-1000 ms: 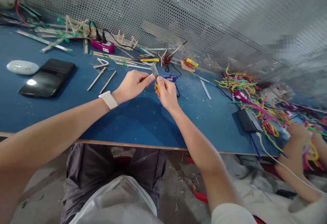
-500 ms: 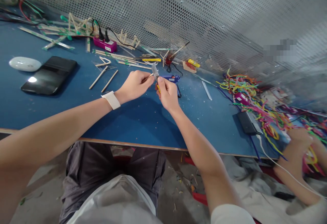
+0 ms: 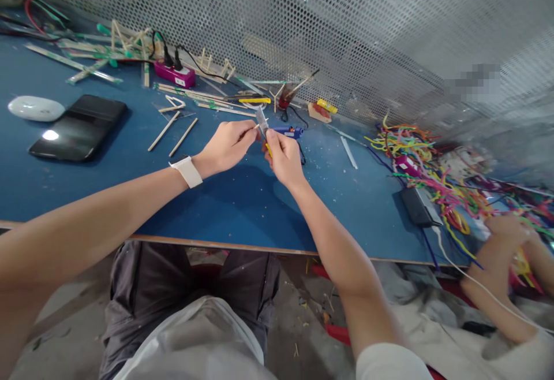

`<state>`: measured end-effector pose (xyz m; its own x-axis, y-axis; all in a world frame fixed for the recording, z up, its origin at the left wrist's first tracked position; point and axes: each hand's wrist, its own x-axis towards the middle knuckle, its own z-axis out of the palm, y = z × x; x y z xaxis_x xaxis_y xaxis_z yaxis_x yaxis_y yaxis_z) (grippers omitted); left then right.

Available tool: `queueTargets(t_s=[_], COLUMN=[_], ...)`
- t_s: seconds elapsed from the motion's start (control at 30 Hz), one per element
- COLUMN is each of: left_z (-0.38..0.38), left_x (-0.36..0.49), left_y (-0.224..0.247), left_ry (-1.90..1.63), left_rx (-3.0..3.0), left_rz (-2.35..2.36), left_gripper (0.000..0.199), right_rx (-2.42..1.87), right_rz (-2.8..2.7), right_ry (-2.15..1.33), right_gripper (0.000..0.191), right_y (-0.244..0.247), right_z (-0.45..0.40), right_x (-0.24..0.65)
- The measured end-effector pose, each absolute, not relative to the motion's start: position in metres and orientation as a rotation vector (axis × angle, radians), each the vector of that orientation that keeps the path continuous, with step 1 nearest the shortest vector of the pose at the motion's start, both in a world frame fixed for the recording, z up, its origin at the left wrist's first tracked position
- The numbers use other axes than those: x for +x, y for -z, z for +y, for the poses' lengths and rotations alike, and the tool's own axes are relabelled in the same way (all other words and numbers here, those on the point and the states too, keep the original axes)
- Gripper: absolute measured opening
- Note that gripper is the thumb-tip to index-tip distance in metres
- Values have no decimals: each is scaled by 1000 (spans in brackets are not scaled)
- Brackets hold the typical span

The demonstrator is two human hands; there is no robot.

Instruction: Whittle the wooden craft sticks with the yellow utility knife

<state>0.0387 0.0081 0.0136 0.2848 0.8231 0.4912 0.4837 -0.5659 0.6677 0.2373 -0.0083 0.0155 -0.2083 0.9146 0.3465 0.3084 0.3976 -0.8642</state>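
Observation:
My left hand (image 3: 234, 143), with a white band on its wrist, pinches a thin wooden stick (image 3: 258, 127) whose end shows by the blade. In my right hand (image 3: 283, 155) is a utility knife (image 3: 262, 119) with a wide grey blade and a bit of yellow handle; the fingers are closed round it. The blade points up and away and meets the stick between my hands. Just behind my right hand lies a blue glue gun (image 3: 288, 132), partly hidden. Two loose wooden sticks (image 3: 183, 137) and a small stick triangle (image 3: 173, 103) lie left of my hands.
A black phone (image 3: 80, 127) and a white case (image 3: 36, 108) lie at left. Along the mesh wall are a purple power strip (image 3: 175, 74), stick frames (image 3: 130, 39) and a yellow cutter (image 3: 255, 100). At right, colourful pipe cleaners (image 3: 407, 143), a black power bank (image 3: 418, 207) and another person's hands (image 3: 504, 241).
My hands stay close together with the blade still against the stick, moving very little. The view has shifted slightly, so the table things sit a little further left.

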Motion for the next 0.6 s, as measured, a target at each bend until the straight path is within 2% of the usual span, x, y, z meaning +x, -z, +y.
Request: queueTargets(t_s=[0.23,0.43,0.6], left_z=[7,9,7], left_x=[39,36,34], left_y=[-12,-15,-20], left_ry=[-1182,-1245,-1246], left_rx=[2245,2212,2222], left_rz=[1270,1194,1157], left_gripper=[31,28,34], right_rx=[-1103,-1145,-1168], right_rz=[-1718,-1665,-1652], right_ry=[-875,-1004,-1081], right_gripper=[85,78,74], right_y=[-17,-20,-22], right_z=[-8,-9,-10], right_x=[237,235,234])
